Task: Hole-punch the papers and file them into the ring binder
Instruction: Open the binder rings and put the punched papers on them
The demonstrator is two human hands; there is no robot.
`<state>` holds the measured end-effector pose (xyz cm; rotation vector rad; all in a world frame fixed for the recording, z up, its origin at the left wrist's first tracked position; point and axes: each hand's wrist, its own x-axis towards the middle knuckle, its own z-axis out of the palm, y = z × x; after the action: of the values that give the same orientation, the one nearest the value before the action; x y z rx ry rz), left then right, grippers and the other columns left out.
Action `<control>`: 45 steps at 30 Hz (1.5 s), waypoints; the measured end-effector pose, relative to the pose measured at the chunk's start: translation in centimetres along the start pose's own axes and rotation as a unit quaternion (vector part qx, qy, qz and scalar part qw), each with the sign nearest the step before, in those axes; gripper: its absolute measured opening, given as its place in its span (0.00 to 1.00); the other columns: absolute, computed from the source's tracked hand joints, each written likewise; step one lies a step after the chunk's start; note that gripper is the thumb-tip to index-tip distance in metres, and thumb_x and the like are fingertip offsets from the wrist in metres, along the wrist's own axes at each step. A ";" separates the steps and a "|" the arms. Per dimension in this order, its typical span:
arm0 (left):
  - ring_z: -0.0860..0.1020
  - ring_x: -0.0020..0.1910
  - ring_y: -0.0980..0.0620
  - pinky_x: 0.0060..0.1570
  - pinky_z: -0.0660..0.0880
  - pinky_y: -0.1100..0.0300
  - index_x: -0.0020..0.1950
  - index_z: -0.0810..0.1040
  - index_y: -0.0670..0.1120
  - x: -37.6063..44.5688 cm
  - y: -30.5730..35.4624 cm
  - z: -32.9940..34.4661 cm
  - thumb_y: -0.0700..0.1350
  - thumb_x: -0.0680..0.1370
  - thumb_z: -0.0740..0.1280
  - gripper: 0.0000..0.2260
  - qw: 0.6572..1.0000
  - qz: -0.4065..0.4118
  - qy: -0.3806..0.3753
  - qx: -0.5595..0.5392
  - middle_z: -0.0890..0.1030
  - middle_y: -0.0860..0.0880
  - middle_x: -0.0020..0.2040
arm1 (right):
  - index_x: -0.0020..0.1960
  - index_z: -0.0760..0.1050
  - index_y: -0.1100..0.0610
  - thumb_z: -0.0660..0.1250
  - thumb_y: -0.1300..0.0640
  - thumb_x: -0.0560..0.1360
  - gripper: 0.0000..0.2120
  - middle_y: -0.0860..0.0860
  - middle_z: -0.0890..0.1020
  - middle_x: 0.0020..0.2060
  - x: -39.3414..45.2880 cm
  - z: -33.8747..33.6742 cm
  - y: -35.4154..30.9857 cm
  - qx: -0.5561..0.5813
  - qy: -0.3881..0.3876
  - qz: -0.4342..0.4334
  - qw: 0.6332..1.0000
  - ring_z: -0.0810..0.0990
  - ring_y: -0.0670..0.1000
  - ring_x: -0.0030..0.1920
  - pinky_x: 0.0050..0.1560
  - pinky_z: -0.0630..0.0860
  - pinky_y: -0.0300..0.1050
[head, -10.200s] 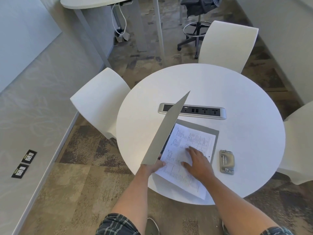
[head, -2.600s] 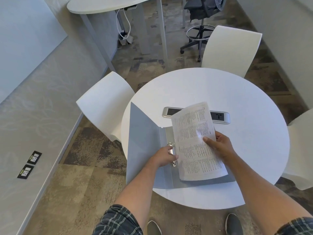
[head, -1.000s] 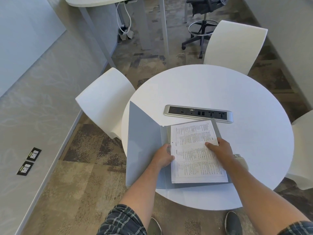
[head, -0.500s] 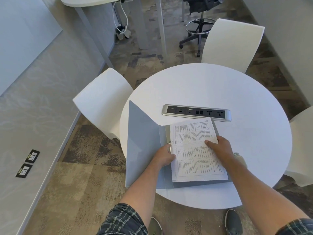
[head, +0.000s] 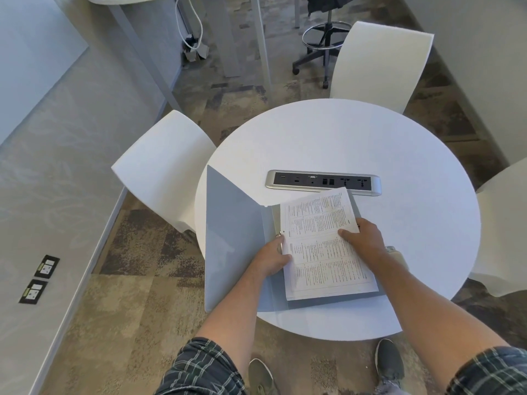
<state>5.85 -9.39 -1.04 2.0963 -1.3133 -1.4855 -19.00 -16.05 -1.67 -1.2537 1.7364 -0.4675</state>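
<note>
A grey ring binder (head: 233,240) lies open on the near part of the round white table (head: 356,143), its front cover standing up at the left. A stack of printed papers (head: 322,252) rests on the binder's right half, its far end tilted up. My left hand (head: 272,258) grips the papers' left edge at the metal rings (head: 281,236). My right hand (head: 363,238) holds the stack's right edge, thumb on top. The metal hole punch (head: 395,252) is mostly hidden behind my right wrist.
A silver power-socket strip (head: 323,182) is set into the table just beyond the papers. Three white chairs ring the table: left (head: 162,166), far (head: 379,64), right (head: 504,223). A black stool (head: 322,38) and another table's legs stand further back.
Since ten seconds ago the cover has been swung fully open and the papers lifted, then lowered by the rings. In the last half second the stack's far end has tilted up and turned slightly.
</note>
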 end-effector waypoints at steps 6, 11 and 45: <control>0.81 0.53 0.46 0.32 0.73 0.68 0.80 0.60 0.49 0.4 -0.2 0.1 0.42 0.79 0.67 0.31 1.000 -0.013 -0.003 -0.007 0.76 0.41 0.69 | 0.63 0.77 0.56 0.71 0.51 0.77 0.17 0.54 0.85 0.58 -0.1 -0.2 0.2 -0.040 -0.001 -0.010 0.999 0.84 0.57 0.55 0.58 0.82 0.59; 0.81 0.48 0.48 0.31 0.72 0.66 0.78 0.66 0.48 1.2 -0.5 0.3 0.43 0.78 0.69 0.28 1.000 -0.016 0.002 -0.021 0.79 0.43 0.62 | 0.66 0.75 0.57 0.70 0.51 0.79 0.19 0.54 0.83 0.60 -0.4 -0.7 0.3 -0.055 0.006 -0.016 0.998 0.83 0.59 0.57 0.57 0.81 0.57; 0.84 0.39 0.47 0.38 0.82 0.54 0.41 0.81 0.45 3.6 1.4 0.7 0.43 0.70 0.74 0.04 0.955 -0.097 0.250 -0.130 0.85 0.50 0.37 | 0.63 0.77 0.55 0.71 0.50 0.78 0.16 0.53 0.85 0.57 -0.6 -0.2 0.3 -0.046 0.002 -0.014 0.999 0.85 0.57 0.53 0.55 0.83 0.58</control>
<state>4.81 -12.80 -2.66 2.2605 -0.7045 -1.0154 -19.34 -15.44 -1.54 -1.3444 1.7631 -0.4097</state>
